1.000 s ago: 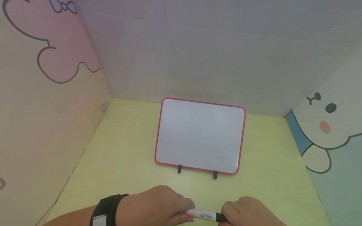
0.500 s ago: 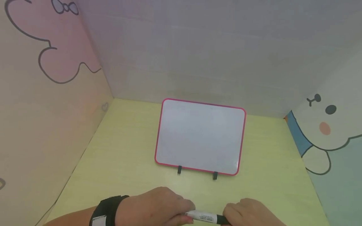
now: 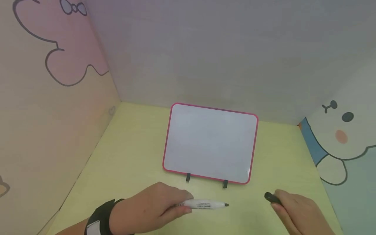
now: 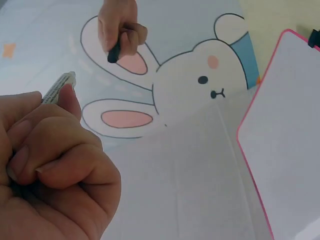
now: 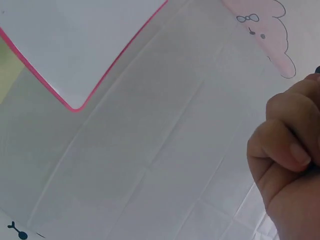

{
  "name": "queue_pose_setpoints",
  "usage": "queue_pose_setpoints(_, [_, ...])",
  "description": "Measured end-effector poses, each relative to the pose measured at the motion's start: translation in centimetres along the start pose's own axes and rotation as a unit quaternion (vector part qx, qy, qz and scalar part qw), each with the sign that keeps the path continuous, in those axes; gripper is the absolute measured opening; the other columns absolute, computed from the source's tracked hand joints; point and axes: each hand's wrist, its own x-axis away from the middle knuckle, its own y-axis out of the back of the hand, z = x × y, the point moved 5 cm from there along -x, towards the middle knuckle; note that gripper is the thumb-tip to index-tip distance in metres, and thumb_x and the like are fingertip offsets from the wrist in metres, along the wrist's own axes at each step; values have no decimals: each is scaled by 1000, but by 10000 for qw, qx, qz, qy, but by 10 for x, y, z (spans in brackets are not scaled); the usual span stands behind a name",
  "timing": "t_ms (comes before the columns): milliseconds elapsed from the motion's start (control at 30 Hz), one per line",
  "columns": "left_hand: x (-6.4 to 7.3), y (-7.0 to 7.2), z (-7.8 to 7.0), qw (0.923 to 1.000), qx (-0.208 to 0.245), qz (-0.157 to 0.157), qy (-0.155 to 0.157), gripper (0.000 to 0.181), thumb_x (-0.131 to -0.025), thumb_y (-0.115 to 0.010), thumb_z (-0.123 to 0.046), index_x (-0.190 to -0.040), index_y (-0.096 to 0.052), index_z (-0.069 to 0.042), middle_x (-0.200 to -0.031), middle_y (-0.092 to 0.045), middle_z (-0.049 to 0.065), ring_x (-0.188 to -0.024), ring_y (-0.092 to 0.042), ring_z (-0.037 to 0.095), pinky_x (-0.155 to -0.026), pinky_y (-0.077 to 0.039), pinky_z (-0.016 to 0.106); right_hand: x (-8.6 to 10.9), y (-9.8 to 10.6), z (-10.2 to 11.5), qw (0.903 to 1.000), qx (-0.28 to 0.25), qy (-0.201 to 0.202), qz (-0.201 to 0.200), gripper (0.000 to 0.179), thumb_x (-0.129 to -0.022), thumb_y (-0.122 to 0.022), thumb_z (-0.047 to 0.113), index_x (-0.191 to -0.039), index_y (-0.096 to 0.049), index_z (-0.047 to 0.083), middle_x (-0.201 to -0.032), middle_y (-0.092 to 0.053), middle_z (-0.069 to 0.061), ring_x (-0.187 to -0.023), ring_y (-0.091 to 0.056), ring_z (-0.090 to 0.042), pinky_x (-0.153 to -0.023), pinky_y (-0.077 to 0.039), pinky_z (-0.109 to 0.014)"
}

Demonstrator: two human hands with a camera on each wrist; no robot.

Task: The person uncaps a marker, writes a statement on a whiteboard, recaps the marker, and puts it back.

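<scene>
A white marker (image 3: 205, 204) with a dark bare tip pointing right lies in the grip of my left hand (image 3: 152, 207), thumb and fingers curled round its rear part. In the left wrist view only a short length of the marker (image 4: 60, 86) shows past the thumb. My right hand (image 3: 299, 210) pinches the black marker cap (image 3: 272, 198), held apart to the right of the tip. The left wrist view shows that cap (image 4: 114, 53) poking below the fingers. Beyond both hands stands a whiteboard (image 3: 210, 143) with a pink frame and a blank face.
Two small black feet (image 3: 225, 184) support the whiteboard's lower edge on the pale yellow table (image 3: 132, 147). A grey wall (image 3: 205, 65) rises behind it. Side panels with cartoon drawings, a pink figure (image 3: 76, 42) and a white rabbit (image 3: 337, 130), flank the table. A black band (image 3: 102, 215) circles my left wrist.
The cap has come off the marker, baring its tip. My right hand has moved right and slightly up with the cap; my left hand has shifted slightly left and up with the marker.
</scene>
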Motion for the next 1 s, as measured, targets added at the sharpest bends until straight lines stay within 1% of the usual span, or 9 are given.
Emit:
queue_pose_setpoints(67, [1, -1, 3, 9998, -8, -187, 58, 13, -99, -48, -22, -88, -54, -17, -67, -38, -13, -62, -29, -8, -59, -26, -1, -3, -6, 3, 9997, -129, -205, 42, 23, -91, -61, 17, -76, -42, 20, -66, -22, 22, -55, -22, 9, -52, -17, -11])
queue_pose_setpoints(167, [5, -1, 5, 9992, -15, -402, 81, 10, -98, -50, -20, -91, -56, -16, -68, -39, -13, -62, -30, -8, -59, -28, -1, -2, -11, -1, 9948, -158, -977, 258, 24, -90, -62, 13, -78, -42, 22, -65, -23, 20, -53, -22, 8, -50, -20, -14])
queue_pose_setpoints(333, [7, -3, 8, 9988, -75, -449, 200, 12, -99, -49, -20, -99, -60, -15, -69, -40, -13, -62, -33, -7, -59, -29, -1, 8, -29, -27, 9797, -97, -1879, 693, 8, -96, -55, 21, -89, -51, 21, -76, -36, 13, -60, -31, 5, -52, -29, -19])
queue_pose_setpoints(433, [8, -5, 10, 9986, -90, -423, 298, 13, -99, -49, -22, -100, -60, -15, -69, -40, -14, -62, -33, -7, -58, -29, -1, 16, -44, -51, 9633, -189, -2493, 975, 15, -99, -49, 29, -94, -56, 16, -76, -41, 7, -60, -34, 1, -51, -30, -22])
queue_pose_setpoints(533, [8, -9, 13, 9984, -139, -450, 306, 13, -99, -49, -22, -99, -60, -16, -68, -40, -13, -61, -32, -8, -57, -28, -1, 24, -59, -73, 9410, -315, -3146, 1209, 33, -100, -44, 36, -111, -57, 8, -75, -51, 1, -54, -37, -5, -47, -29, -24])
queue_pose_setpoints(633, [6, -13, 16, 9982, -191, -480, 311, 13, -99, -49, -23, -97, -59, -17, -67, -39, -13, -60, -31, -8, -56, -27, -1, 34, -72, -88, 9232, -492, -3599, 1252, 46, -101, -41, 34, -130, -39, -1, -81, -61, -7, -51, -41, -10, -45, -32, -26])
queue_pose_setpoints(733, [5, -17, 19, 9978, -307, -496, 303, 14, -99, -48, -25, -97, -60, -17, -67, -40, -14, -61, -32, -8, -56, -27, 0, 41, -87, -99, 9044, -822, -3948, 1392, 43, -103, -32, 30, -131, -25, -1, -90, -65, -14, -51, -45, -13, -44, -35, -28])
queue_pose_setpoints(833, [4, -21, 23, 9977, -326, -471, 372, 15, -99, -48, -26, -97, -60, -18, -66, -40, -14, -60, -32, -8, -55, -26, 0, 44, -103, -108, 8872, -942, -4174, 1728, 38, -103, -22, 25, -129, -28, -2, -89, -63, -17, -52, -45, -17, -44, -35, -30])
queue_pose_setpoints(1000, [3, -26, 30, 9969, -201, -373, 655, 18, -100, -46, -29, -94, -59, -17, -66, -37, -14, -59, -31, -7, -53, -26, 1, 44, -130, -128, 8830, -654, -4200, 1991, 35, -97, -30, 11, -125, -42, -6, -95, -54, -24, -63, -46, -20, -49, -36, -29])
